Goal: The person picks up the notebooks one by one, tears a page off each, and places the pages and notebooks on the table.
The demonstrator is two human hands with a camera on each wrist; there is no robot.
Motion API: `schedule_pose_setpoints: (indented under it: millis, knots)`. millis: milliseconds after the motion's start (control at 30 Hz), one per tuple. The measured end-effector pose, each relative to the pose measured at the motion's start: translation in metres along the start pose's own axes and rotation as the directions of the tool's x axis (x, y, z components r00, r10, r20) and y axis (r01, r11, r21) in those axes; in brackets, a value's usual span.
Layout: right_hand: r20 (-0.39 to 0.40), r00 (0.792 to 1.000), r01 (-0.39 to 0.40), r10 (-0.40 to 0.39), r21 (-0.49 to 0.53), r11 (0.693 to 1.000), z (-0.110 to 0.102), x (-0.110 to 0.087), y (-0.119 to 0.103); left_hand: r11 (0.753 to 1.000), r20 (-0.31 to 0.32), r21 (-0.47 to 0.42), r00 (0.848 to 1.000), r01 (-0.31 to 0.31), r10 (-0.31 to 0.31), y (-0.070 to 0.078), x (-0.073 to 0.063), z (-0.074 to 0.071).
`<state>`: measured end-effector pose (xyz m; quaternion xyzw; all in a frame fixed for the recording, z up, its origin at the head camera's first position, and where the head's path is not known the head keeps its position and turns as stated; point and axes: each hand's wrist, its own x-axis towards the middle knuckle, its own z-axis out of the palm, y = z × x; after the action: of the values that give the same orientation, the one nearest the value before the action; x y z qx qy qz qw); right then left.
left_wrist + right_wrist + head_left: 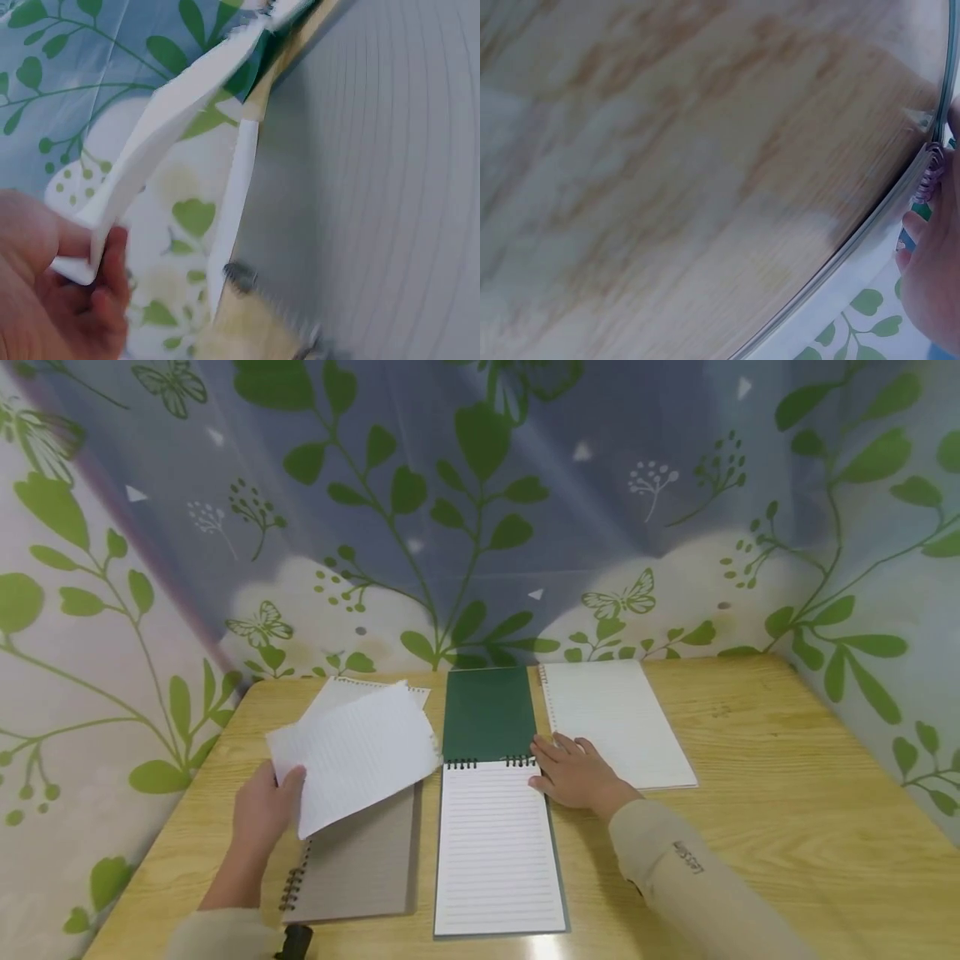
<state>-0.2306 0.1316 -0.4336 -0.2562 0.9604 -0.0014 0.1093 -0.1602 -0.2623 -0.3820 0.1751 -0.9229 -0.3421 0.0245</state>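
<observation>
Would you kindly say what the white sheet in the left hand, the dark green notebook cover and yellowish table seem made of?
White lined sheet: matte paper; thin, bending, ragged-edged.
Dark green notebook cover: probably matte card, possibly plastic; plain, flat.
Yellowish table: wood or laminate, slightly glossy; grain and a reflection show.
</observation>
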Motion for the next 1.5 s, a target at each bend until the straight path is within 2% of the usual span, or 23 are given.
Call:
schedule_pose_setpoints:
  millis: [67, 200, 267, 300, 333, 367, 400, 500, 533, 600, 633, 700, 867, 900, 967, 1067, 1100, 1167, 1200, 1233, 1333, 1400, 1500]
  knots:
    - [0.000, 1.000, -0.006, 0.006, 0.006, 1.000, 0.001, 0.000, 0.002, 1.000, -0.058, -0.018, 0.998, -0.019, 0.018, -0.003, 0.001, -0.008]
    - [-0.005, 1.000, -0.021, 0.022, 0.017, 1.000, 0.002, -0.003, 0.008, 0.993, -0.177, -0.079, 0.981, -0.092, 0.077, -0.003, 0.000, -0.030]
    - [-0.007, 1.000, -0.029, 0.029, 0.028, 0.999, 0.001, -0.006, 0.010, 0.990, -0.274, -0.062, 0.956, -0.125, 0.104, -0.001, -0.002, -0.042]
    - [-0.013, 1.000, -0.028, 0.028, 0.035, 0.999, 0.000, -0.007, 0.010, 0.989, -0.330, -0.045, 0.937, -0.140, 0.117, -0.001, -0.003, -0.048]
    - [-0.017, 0.999, -0.026, 0.027, 0.044, 0.999, 0.000, -0.008, 0.009, 0.986, -0.391, -0.021, 0.910, -0.163, 0.142, -0.002, -0.005, -0.053]
    - [-0.021, 0.999, -0.025, 0.026, 0.055, 0.998, 0.000, -0.008, 0.009, 0.983, -0.455, 0.017, 0.874, -0.185, 0.173, -0.003, -0.007, -0.059]
    - [-0.023, 0.999, -0.024, 0.025, 0.063, 0.998, -0.001, -0.009, 0.009, 0.976, -0.516, 0.056, 0.830, -0.211, 0.210, -0.004, -0.009, -0.064]
    - [-0.031, 0.999, -0.017, 0.019, 0.073, 0.997, -0.002, -0.009, 0.008, 0.935, -0.653, 0.185, 0.673, -0.302, 0.347, -0.010, -0.015, -0.076]
    - [-0.030, 0.999, -0.019, 0.021, 0.069, 0.997, -0.002, -0.009, 0.007, 0.920, -0.671, 0.220, 0.634, -0.325, 0.385, -0.012, -0.016, -0.078]
    - [-0.031, 0.999, -0.020, 0.022, 0.066, 0.998, -0.002, -0.009, 0.007, 0.896, -0.680, 0.267, 0.589, -0.354, 0.436, -0.018, -0.017, -0.081]
    - [-0.033, 0.999, -0.018, 0.020, 0.068, 0.998, -0.002, -0.009, 0.007, 0.889, -0.672, 0.279, 0.587, -0.364, 0.451, -0.021, -0.017, -0.081]
    - [-0.041, 0.999, -0.010, 0.013, 0.073, 0.997, -0.002, -0.008, 0.007, 0.881, -0.645, 0.297, 0.603, -0.369, 0.470, -0.029, -0.016, -0.080]
    - [-0.051, 0.999, 0.014, -0.010, 0.088, 0.996, -0.003, -0.006, 0.006, 0.855, -0.536, 0.361, 0.668, -0.371, 0.517, -0.054, -0.015, -0.068]
    - [-0.050, 0.999, 0.016, -0.012, 0.091, 0.996, -0.003, -0.005, 0.006, 0.847, -0.500, 0.373, 0.688, -0.378, 0.527, -0.059, -0.016, -0.065]
    - [-0.052, 0.998, 0.021, -0.016, 0.090, 0.996, -0.002, -0.002, 0.006, 0.832, -0.401, 0.400, 0.743, -0.384, 0.536, -0.068, -0.016, -0.059]
    - [-0.061, 0.998, 0.032, -0.026, 0.108, 0.994, -0.001, 0.003, 0.007, 0.828, -0.214, 0.414, 0.843, -0.379, 0.493, -0.081, -0.018, -0.052]
    - [-0.061, 0.998, 0.032, -0.025, 0.118, 0.992, -0.001, 0.005, 0.008, 0.825, -0.146, 0.417, 0.868, -0.381, 0.475, -0.085, -0.018, -0.049]
    - [-0.063, 0.998, 0.036, -0.028, 0.138, 0.990, 0.000, 0.008, 0.010, 0.822, -0.020, 0.415, 0.900, -0.390, 0.436, -0.091, -0.019, -0.045]
    - [-0.061, 0.998, 0.035, -0.026, 0.150, 0.988, 0.000, 0.009, 0.010, 0.822, 0.038, 0.409, 0.907, -0.397, 0.419, -0.094, -0.019, -0.043]
    - [-0.058, 0.998, 0.033, -0.024, 0.162, 0.986, 0.000, 0.010, 0.011, 0.816, 0.087, 0.406, 0.906, -0.412, 0.415, -0.096, -0.019, -0.041]
    - [-0.052, 0.998, 0.031, -0.021, 0.205, 0.978, 0.000, 0.010, 0.013, 0.795, 0.204, 0.402, 0.891, -0.455, 0.406, -0.101, -0.019, -0.035]
    - [-0.058, 0.998, 0.038, -0.025, 0.239, 0.970, 0.000, 0.010, 0.013, 0.785, 0.253, 0.399, 0.880, -0.474, 0.402, -0.105, -0.020, -0.032]
    - [-0.110, 0.994, 0.059, -0.030, 0.269, 0.961, 0.001, 0.010, 0.013, 0.769, 0.289, 0.372, 0.852, -0.519, 0.436, -0.110, -0.021, -0.029]
